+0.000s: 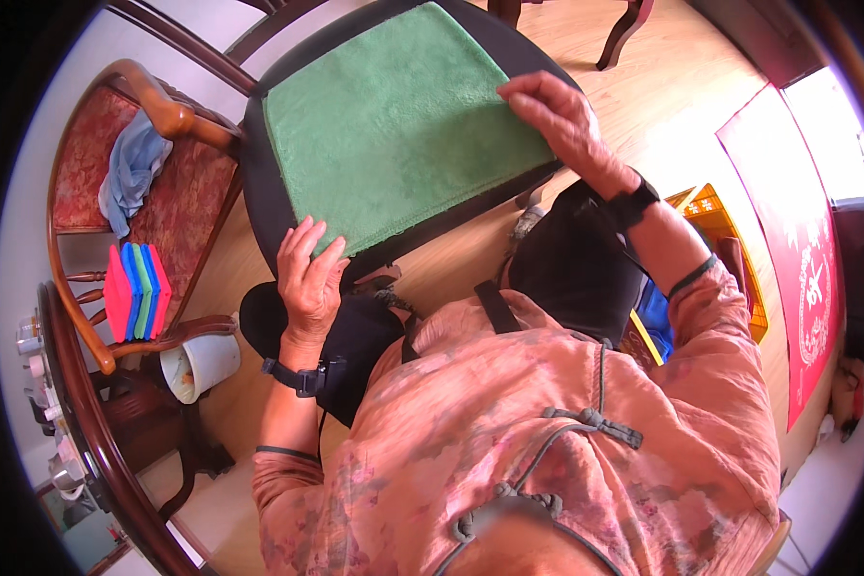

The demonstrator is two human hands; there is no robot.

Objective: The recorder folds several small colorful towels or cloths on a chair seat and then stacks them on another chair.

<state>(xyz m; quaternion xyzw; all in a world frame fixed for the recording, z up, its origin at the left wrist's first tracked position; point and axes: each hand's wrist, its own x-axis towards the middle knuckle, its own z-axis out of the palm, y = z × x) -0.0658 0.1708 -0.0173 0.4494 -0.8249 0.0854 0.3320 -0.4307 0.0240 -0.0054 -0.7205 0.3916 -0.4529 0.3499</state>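
A green plush cloth (394,125) lies flat, unfolded, over the black seat (255,154) of a round-edged stool or chair in front of me. At the cloth's near left corner is my left hand (309,278), its fingers bent and slightly apart, with fingertips touching the cloth's edge. My right hand (555,117) is over the cloth's right edge, fingers reaching left and loosely curved with the fingertips close to the fabric. I see nothing held in either hand. The underside of the right hand's fingers is partly hidden.
On the left stands a wooden armchair (168,115) bearing a light blue cloth (134,173) and a stack of coloured folded cloths (140,293). Below it is a white bucket (202,367). To my right sits a yellow crate (756,278), with a red banner (787,240) beyond.
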